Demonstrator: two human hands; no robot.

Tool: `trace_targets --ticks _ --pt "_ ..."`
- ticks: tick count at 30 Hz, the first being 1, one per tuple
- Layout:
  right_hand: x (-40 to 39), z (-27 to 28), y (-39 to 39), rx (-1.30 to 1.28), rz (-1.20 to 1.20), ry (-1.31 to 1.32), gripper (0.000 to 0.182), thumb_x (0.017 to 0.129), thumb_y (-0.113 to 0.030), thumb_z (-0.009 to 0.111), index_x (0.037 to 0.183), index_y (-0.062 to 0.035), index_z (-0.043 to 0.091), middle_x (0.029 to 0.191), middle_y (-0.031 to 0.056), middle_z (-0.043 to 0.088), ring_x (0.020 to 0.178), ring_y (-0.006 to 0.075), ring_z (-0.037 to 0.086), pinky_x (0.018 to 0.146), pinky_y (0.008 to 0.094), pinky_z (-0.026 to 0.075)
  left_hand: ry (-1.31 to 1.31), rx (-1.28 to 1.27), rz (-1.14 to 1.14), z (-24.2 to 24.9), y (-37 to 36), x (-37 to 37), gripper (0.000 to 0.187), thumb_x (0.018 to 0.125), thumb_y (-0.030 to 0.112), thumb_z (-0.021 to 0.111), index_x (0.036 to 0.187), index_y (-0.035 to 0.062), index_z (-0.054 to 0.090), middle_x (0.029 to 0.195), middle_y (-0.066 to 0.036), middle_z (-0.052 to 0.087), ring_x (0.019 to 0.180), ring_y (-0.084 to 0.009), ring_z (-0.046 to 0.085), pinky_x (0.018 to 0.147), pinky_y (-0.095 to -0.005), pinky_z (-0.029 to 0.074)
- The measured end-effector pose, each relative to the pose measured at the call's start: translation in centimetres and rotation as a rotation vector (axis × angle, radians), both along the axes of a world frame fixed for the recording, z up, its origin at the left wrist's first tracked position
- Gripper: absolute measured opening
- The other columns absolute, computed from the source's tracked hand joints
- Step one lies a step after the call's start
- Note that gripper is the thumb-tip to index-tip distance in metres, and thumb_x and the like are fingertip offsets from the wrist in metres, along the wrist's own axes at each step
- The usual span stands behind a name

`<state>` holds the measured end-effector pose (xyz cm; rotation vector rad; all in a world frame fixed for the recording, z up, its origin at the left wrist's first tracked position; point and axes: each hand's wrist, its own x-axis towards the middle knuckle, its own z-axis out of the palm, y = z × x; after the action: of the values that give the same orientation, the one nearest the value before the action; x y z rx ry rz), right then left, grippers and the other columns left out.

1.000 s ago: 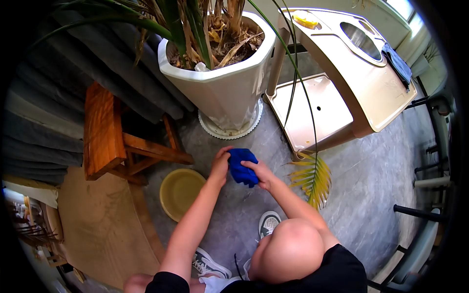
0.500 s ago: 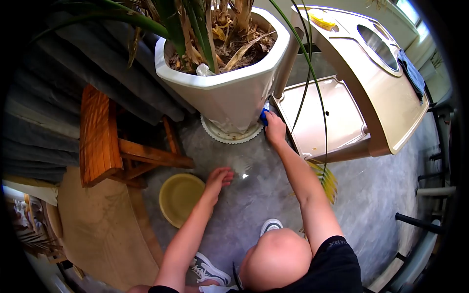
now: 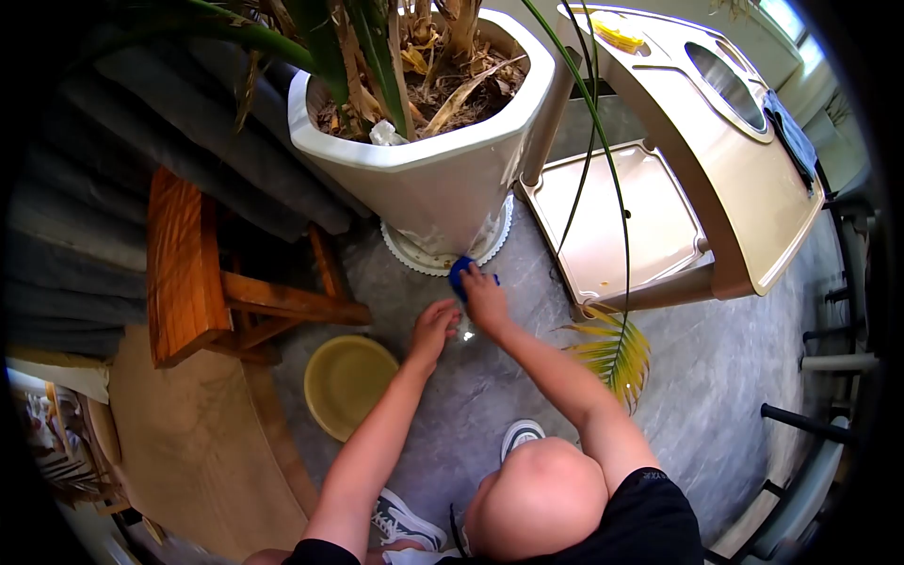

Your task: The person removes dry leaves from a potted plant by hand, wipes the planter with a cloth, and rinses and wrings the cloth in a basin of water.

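Note:
A blue cloth (image 3: 460, 275) is bunched in my right hand (image 3: 485, 299), at the front rim of the saucer (image 3: 414, 258) under the white planter (image 3: 414, 188). My left hand (image 3: 434, 330) is just to the left and nearer to me, over the grey floor, its fingers apart with nothing in them. A yellowish round basin (image 3: 350, 386) stands on the floor to the left of my left forearm. The planter holds soil, dry leaves and green stalks.
At the left are an orange-brown wooden stool (image 3: 188, 282) and grey curtains (image 3: 141, 132). A beige cart (image 3: 692, 141) with a lower shelf (image 3: 617, 221) stands at the right. A drooping palm leaf (image 3: 617, 353) hangs beside my right arm.
My right hand has moved left and toward me with the blue cloth, from the saucer's right side to its front. My left hand has shifted right and slightly up, closer to it.

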<state>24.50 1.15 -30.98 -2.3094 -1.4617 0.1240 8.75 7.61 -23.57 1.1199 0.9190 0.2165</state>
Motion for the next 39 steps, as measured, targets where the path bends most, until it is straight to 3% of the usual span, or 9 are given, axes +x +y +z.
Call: trace_targets --ticks 7,9,13,15,22,27,28,31,39 --pt "2.8 -1.1 -0.8 0.025 0.081 -0.27 0.044 0.087 -0.012 0.057 0.131 -0.008 0.062 0.143 0.011 0.058 0.099 0.0272 0.064 0.071 0.0389 0.058 0.025 -0.026 0.026 0.3 0.2 -2.9 0.036 0.104 0.024 0.053 0.134 0.0059 0.06 0.122 -0.008 0.069 0.108 -0.0156 0.065 0.089 -0.0298 0.051" --pt "5.8 -1.5 -1.5 0.034 -0.029 -0.317 0.043 0.088 -0.012 0.057 0.131 -0.0084 0.062 0.143 0.0082 0.058 0.099 0.026 0.063 0.071 0.0384 0.058 0.024 -0.02 0.039 0.7 0.2 -3.5 0.036 0.104 0.024 0.053 0.134 0.0059 0.06 0.121 -0.008 0.069 0.109 -0.0158 0.065 0.089 -0.03 0.051" --pt "10.7 0.4 -1.1 -0.061 -0.167 -0.256 0.043 0.089 -0.009 0.057 0.131 -0.0084 0.062 0.141 0.0088 0.059 0.1 0.0278 0.062 0.074 0.039 0.058 0.01 -0.025 0.053 1.0 -0.3 -4.0 0.034 0.104 0.023 0.053 0.133 0.006 0.061 0.12 -0.008 0.07 0.11 -0.0167 0.066 0.09 -0.0307 0.051" --pt "11.2 1.1 -0.6 -0.046 -0.123 -0.193 0.054 0.08 -0.002 0.063 0.133 -0.0107 0.062 0.141 0.0069 0.06 0.103 0.0292 0.062 0.081 0.0384 0.058 0.001 -0.027 0.051 1.1 -0.5 -3.9 0.034 0.104 0.023 0.053 0.132 0.006 0.061 0.12 -0.009 0.07 0.109 -0.0169 0.066 0.09 -0.0308 0.051" --pt "2.4 -0.7 0.3 -0.002 0.0 -0.109 0.059 0.076 -0.002 0.065 0.135 -0.0067 0.059 0.142 0.011 0.059 0.108 0.0319 0.061 0.087 0.0399 0.057 -0.026 -0.06 0.038 1.8 -0.4 -3.8 0.034 0.105 0.02 0.051 0.134 0.0029 0.059 0.123 -0.012 0.068 0.112 -0.0185 0.064 0.093 -0.0327 0.051" --pt "-3.3 -0.2 3.0 0.08 0.155 -0.135 0.05 0.085 -0.01 0.059 0.135 -0.0003 0.057 0.141 0.0166 0.058 0.108 0.0283 0.061 0.08 0.0376 0.058 -0.015 -0.058 0.048 1.8 -0.5 -4.5 0.035 0.105 0.021 0.051 0.134 0.0024 0.058 0.123 -0.013 0.068 0.111 -0.0186 0.065 0.094 -0.0322 0.051" --pt "-3.7 -0.7 4.1 0.091 0.155 -0.166 0.047 0.086 -0.012 0.058 0.131 0.0007 0.059 0.137 0.0178 0.06 0.106 0.0271 0.062 0.076 0.0344 0.059 -0.013 -0.063 0.054 1.8 -0.5 -4.8 0.035 0.105 0.022 0.051 0.134 0.0024 0.058 0.123 -0.013 0.068 0.111 -0.0187 0.065 0.095 -0.032 0.051" --pt "-4.2 -1.2 7.3 0.12 0.18 -0.141 0.046 0.086 -0.01 0.057 0.13 0.0024 0.06 0.135 0.0197 0.061 0.11 0.0309 0.063 0.082 0.0391 0.059 0.004 -0.065 0.07 2.3 -0.2 -5.7 0.036 0.105 0.022 0.051 0.134 0.0022 0.058 0.123 -0.013 0.068 0.11 -0.019 0.065 0.094 -0.0321 0.051" --pt "-6.4 -2.7 16.6 0.105 0.248 -0.284 0.039 0.084 -0.011 0.06 0.121 0.0027 0.064 0.128 0.0189 0.064 0.107 0.029 0.064 0.08 0.0366 0.06 -0.009 -0.042 0.147 3.1 0.2 -7.8 0.035 0.105 0.02 0.051 0.134 0.0022 0.059 0.121 -0.013 0.068 0.111 -0.0202 0.066 0.093 -0.033 0.052"
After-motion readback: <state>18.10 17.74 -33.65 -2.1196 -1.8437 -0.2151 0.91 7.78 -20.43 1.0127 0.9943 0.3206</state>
